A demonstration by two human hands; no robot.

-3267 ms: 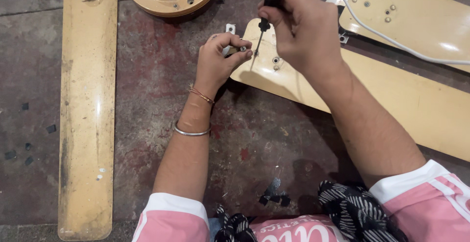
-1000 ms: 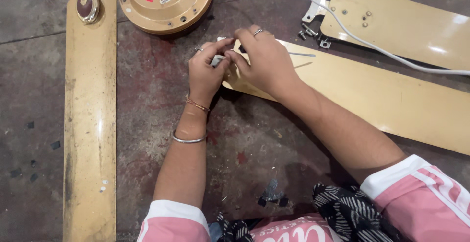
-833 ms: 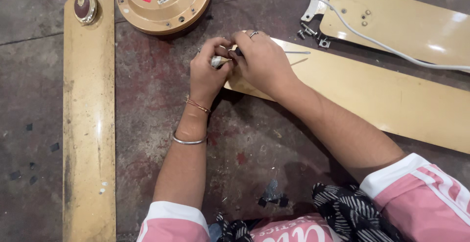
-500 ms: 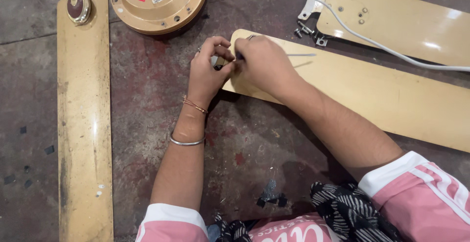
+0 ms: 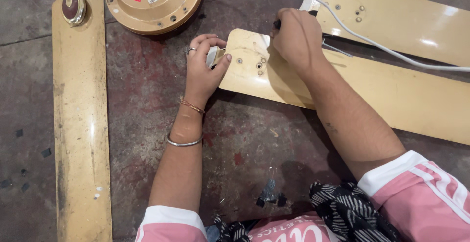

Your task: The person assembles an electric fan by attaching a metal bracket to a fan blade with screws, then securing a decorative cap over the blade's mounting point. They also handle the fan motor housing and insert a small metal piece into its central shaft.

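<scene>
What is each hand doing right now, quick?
Left hand: closed on a small silver metal bracket at the end of the cream fan blade.
Right hand: closed on a dark-handled tool.

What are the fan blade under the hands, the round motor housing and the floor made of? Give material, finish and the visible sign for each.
Fan blade: likely sheet metal, painted cream-gold; thin, flat, glossy highlights, drilled holes.
Motor housing: seemingly metal with satin gold paint; smooth rounded rim, screw holes.
Floor: probably concrete, matte and worn; reddish stains, grey patches.
Left hand holds a small metal-looking bracket; right hand grips a dark-handled tool.
</scene>
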